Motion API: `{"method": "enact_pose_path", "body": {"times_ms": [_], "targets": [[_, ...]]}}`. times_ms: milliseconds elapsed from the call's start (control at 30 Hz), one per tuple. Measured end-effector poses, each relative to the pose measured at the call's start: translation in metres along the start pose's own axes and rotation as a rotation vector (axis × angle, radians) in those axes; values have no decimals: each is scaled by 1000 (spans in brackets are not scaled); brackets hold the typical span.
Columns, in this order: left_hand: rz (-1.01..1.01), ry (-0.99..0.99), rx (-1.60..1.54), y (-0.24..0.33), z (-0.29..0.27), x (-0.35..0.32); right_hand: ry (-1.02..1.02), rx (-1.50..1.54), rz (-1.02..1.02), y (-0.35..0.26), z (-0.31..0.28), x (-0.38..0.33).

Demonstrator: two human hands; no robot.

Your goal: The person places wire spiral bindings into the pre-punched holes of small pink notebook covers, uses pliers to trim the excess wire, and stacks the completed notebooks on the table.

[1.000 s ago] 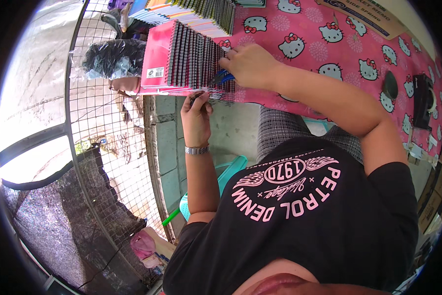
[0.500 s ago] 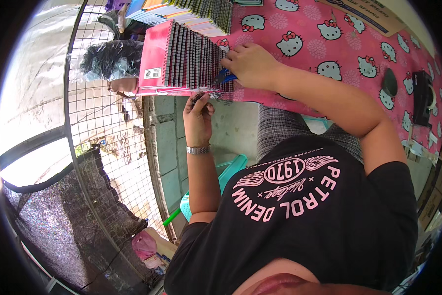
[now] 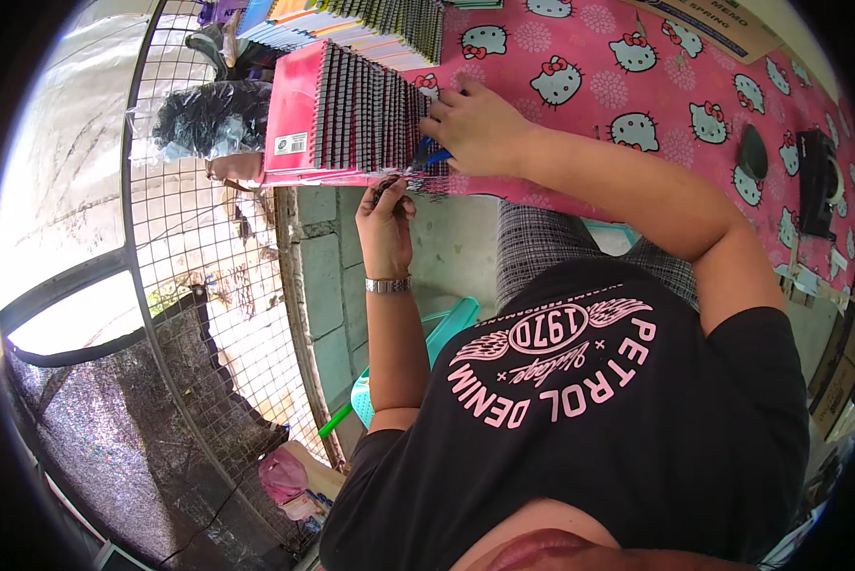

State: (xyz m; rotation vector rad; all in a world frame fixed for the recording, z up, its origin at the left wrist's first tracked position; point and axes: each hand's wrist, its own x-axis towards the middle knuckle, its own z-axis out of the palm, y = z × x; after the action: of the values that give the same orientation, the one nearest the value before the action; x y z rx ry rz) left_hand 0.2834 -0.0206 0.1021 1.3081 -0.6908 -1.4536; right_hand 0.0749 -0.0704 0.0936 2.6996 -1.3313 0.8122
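Observation:
A stack of red-covered spiral notebooks [image 3: 299, 109] lies at the table's near edge, with its dark wire bindings [image 3: 370, 119] facing right. At the right end of the bindings, my right hand [image 3: 480, 131] is closed around blue-handled pliers [image 3: 435, 155]; the tool's jaws are mostly hidden among the coils. Just below the stack's near edge, my left hand [image 3: 385, 214] is pinched, with a metal watch on its wrist. Something small and dark shows between its thumb and fingers, too small to name.
More spiral notebooks [image 3: 351, 33] are piled behind the stack. A pink patterned cloth [image 3: 579, 124] covers the table, bearing a black tape dispenser [image 3: 817, 186] and a cardboard box [image 3: 703, 27] at the right. Wire mesh [image 3: 199, 219] stands at the left; a teal plastic chair [image 3: 437, 333] is below.
My right hand has shifted slightly left and down with the pliers, showing more of the blue handle. The left hand stays pinched at almost the same place.

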Motion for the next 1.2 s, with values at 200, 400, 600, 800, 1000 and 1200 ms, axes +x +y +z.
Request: {"method": "enact_pose_path", "body": {"times_ms": [200,400,600,800,1000,1200], "targets": [[-12,-38,15,1,-5,4,-108,-32,-30,-3,1,14],[-57,-42,-45,-2,-18,6,-351,59,99,-3,-13,12],[-73,-28,-111,-5,1,5,-45,-74,-63,6,3,2],[32,-74,20,-14,-10,10,-423,71,94,-5,-4,15],[-22,-17,-61,-12,-2,3,78,-77,-90,14,12,-7],[40,-53,91,-20,-10,9,-322,22,38,-3,12,5]]}}
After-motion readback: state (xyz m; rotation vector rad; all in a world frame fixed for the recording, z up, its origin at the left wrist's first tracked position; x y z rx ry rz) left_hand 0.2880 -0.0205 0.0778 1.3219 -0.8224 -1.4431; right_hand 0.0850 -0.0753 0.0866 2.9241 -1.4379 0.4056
